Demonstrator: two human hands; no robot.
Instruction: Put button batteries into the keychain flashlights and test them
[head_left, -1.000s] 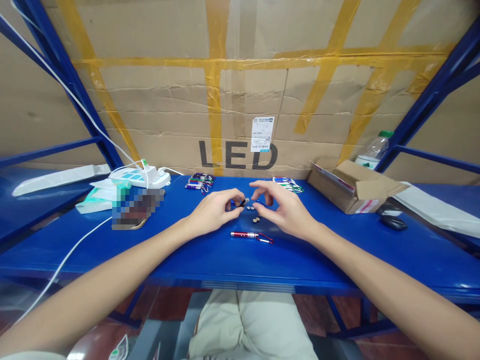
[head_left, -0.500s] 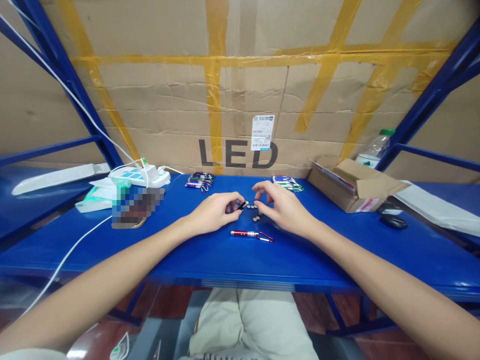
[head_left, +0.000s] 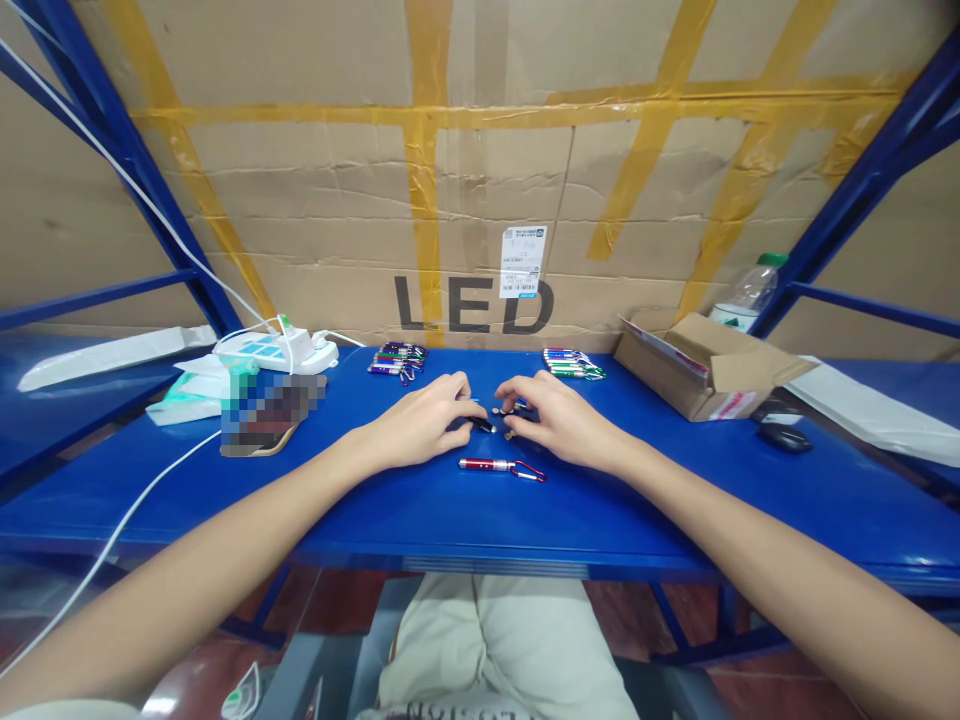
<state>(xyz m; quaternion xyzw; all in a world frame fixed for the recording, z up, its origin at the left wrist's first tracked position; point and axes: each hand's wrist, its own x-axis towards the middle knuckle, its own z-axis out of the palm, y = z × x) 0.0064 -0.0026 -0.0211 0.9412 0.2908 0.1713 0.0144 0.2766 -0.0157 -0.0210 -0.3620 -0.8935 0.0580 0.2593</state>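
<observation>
Presently, a short black piece (head_left: 483,425) is being pinched by the left hand (head_left: 424,422), its long axis being slanted rightward and toward the person. Small discs (head_left: 509,435) near its tip are being partly covered by the nearer right hand (head_left: 568,418), thumb and forefinger being held apart.

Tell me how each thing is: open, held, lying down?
Left hand: pinching black piece
Black piece: held
Right hand: partly open
Red pen: lying flat
Other pens: lying in two groups
Cardboard box: flaps open
Bottle: green cap on
Power strip: something plugged in
</observation>
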